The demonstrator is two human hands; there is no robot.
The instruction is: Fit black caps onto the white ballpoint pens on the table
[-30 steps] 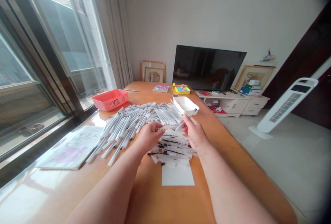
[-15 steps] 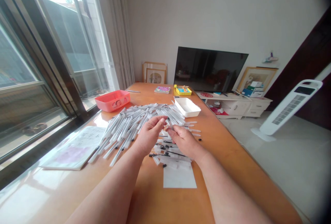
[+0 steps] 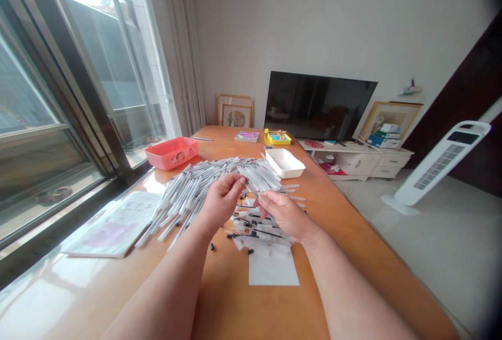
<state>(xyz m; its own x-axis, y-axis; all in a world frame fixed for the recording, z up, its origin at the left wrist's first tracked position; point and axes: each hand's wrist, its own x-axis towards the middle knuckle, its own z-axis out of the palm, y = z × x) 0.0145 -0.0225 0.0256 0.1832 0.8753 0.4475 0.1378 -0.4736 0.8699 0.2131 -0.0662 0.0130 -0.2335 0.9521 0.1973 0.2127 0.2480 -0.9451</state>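
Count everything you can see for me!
table: one, brown, centre
pens: many, whitish, heaped centrally
pen parts: many, black and white, before pens
paper: one, white, under pen parts
notebook: one, pale, table's left
basket: one, coral, behind notebook
tray: one, white, beside pens
book: one, pink, far end
box: one, yellow, beside book
television: one, black, back wall
cabinet: one, white, below television
tower fan: one, white, right
picture frames: three, brown, back
curtain: one, grey, left
window: one, dark-framed, left
left hand: one, bare, centre
right hand: one, bare, centre
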